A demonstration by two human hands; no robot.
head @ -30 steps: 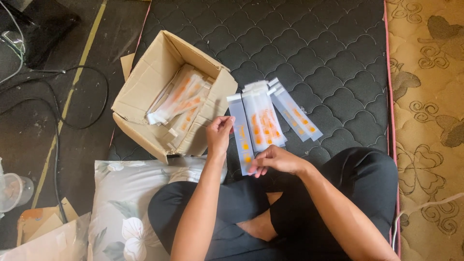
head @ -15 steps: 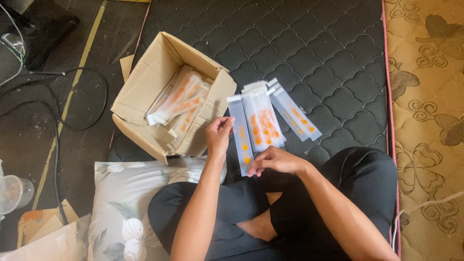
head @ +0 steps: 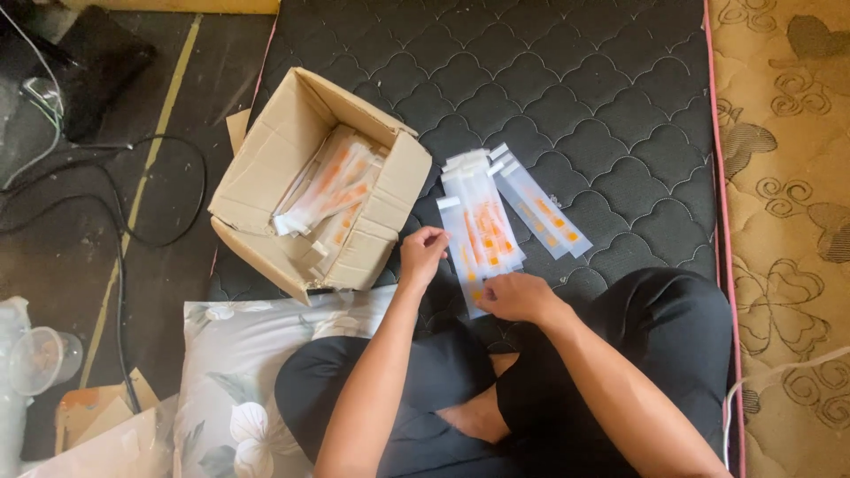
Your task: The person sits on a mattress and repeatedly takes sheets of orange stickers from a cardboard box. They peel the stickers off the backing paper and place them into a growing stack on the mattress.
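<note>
Head view: person sits cross-legged on a dark quilted mattress (head: 567,97), looking down at both hands. Left hand (head: 423,252) hovers just beside the near edge of a fanned stack of clear packets (head: 482,232) with orange print; fingers curled narrow, thumb and forefinger pinched, whether on a packet edge or on nothing I cannot tell. Right hand (head: 516,296) lies flat, palm down, pressing the lower end of the nearest packet against the mattress, fingers loosely closed over it. A second pair of packets (head: 542,208) lies just beside the stack, slanting off to the right, touching or nearly so. Open cardboard box (head: 266,186) stands left of the stack, flaps out, more of the same packets heaped inside. Floral pillow (head: 235,372) under the left knee; cables (head: 133,190) on the bare floor well apart.

Judgement: the step reads as squaring or sorting the fan. Best done with the right hand pinning the bottom edges while the left slides one packet at a time; the film looks slippery, so light pressure and short strokes keep the stack from skating.
</note>
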